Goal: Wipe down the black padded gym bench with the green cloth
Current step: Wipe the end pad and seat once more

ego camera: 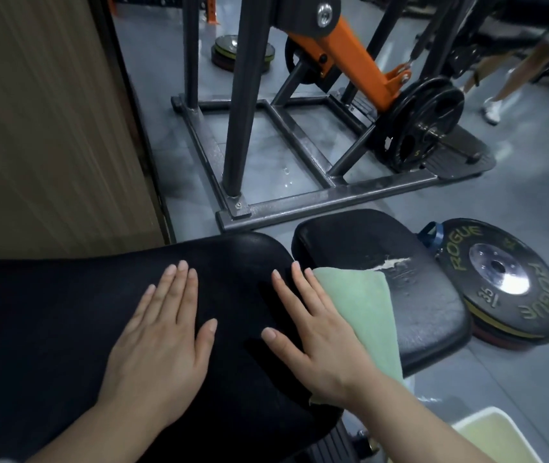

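Mid-wipe: right hand (319,332) flat, fingers straight, pressing cloth (363,309) at the bench (233,262) gap; left hand (162,339) flat, empty; next, likely sweep the seat pad (400,242).

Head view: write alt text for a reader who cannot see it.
Two open hands lie flat on a black padded gym bench, the right hand over a green cloth, the left hand bare. Weight plates lie beside it.
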